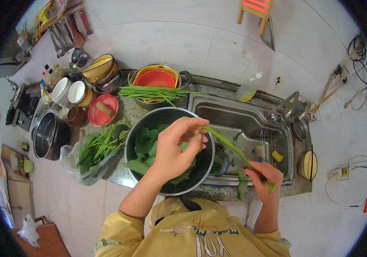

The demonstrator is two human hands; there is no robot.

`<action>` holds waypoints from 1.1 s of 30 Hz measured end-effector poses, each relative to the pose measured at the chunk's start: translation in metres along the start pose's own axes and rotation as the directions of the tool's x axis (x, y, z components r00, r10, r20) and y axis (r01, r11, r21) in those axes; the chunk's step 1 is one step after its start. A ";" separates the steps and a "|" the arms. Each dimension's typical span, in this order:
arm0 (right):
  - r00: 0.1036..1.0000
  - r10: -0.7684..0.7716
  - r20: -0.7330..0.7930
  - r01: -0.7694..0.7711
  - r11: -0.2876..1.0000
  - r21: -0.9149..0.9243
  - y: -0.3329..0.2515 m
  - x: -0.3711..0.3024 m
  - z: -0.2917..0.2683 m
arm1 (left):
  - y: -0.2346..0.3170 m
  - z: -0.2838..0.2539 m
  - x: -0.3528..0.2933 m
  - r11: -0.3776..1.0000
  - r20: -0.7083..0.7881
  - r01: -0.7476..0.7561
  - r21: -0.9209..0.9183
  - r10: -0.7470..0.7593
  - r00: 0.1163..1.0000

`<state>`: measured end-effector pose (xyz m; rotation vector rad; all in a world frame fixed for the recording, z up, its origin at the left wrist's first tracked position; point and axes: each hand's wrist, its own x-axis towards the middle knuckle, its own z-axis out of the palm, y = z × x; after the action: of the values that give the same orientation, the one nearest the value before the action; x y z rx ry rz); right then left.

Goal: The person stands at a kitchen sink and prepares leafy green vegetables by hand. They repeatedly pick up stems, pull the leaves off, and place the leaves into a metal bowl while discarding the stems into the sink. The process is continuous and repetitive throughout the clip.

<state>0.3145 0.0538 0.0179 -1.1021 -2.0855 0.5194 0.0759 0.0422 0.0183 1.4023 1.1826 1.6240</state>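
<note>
Tiled kitchen, speckled stone surface (125,111) with steel sink (252,124) at right. Green vegetable stalk (226,143) stretched between both hands above sink edge. Left hand (175,150): fingers pinched on stalk's upper end, over metal bowl (200,171) holding picked leaves (143,147). Right hand (267,175): fingers clenched round lower end. Bagged greens (95,150) left of bowl; long green stems (153,92) behind it, laid across a pot of orange baskets (155,77).

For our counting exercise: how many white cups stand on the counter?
2. One white cup stands at the counter's left end, the other white cup right beside it; clutter behind may hide more.
</note>
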 end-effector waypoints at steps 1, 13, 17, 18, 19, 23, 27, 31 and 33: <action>1.000 -0.008 -0.009 0.008 0.999 -0.032 0.000 -0.001 -0.003 | 0.001 0.002 0.002 1.000 0.011 -0.006 0.017 0.006 1.000; 0.982 0.029 -0.186 -0.033 0.999 -0.019 0.008 -0.012 -0.033 | -0.006 0.025 0.011 0.916 0.202 -0.226 0.332 0.165 0.965; 0.988 0.069 -0.138 -0.079 0.994 -0.071 0.006 -0.012 -0.044 | -0.012 0.029 0.011 0.956 0.268 -0.161 0.247 0.092 0.959; 0.988 0.072 -0.134 -0.082 0.994 -0.066 0.007 -0.012 -0.045 | -0.015 0.031 0.011 0.969 0.268 -0.130 0.210 0.071 0.961; 0.989 0.076 -0.130 -0.085 0.994 -0.063 0.008 -0.013 -0.046 | -0.017 0.032 0.011 0.980 0.269 -0.099 0.171 0.050 0.962; 0.987 0.113 -0.111 -0.117 0.993 -0.029 0.012 -0.014 -0.047 | -0.019 0.035 0.008 0.997 0.313 0.070 0.028 -0.075 0.947; 0.989 0.117 -0.092 -0.126 0.987 -0.097 0.014 -0.013 -0.050 | -0.024 0.039 0.005 0.921 0.392 0.364 -0.142 -0.285 0.875; 0.988 0.083 -0.128 -0.100 0.986 -0.135 0.029 -0.016 -0.048 | -0.022 0.047 0.007 0.977 0.345 0.200 0.072 -0.212 0.914; 0.989 0.099 -0.113 -0.115 0.984 -0.139 0.030 -0.015 -0.049 | -0.024 0.048 0.007 0.986 0.376 0.052 0.159 -0.110 0.920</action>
<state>0.3730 0.0587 0.0255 -1.3033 -2.0056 0.3558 0.1200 0.0672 -0.0007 1.6494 1.1237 1.1527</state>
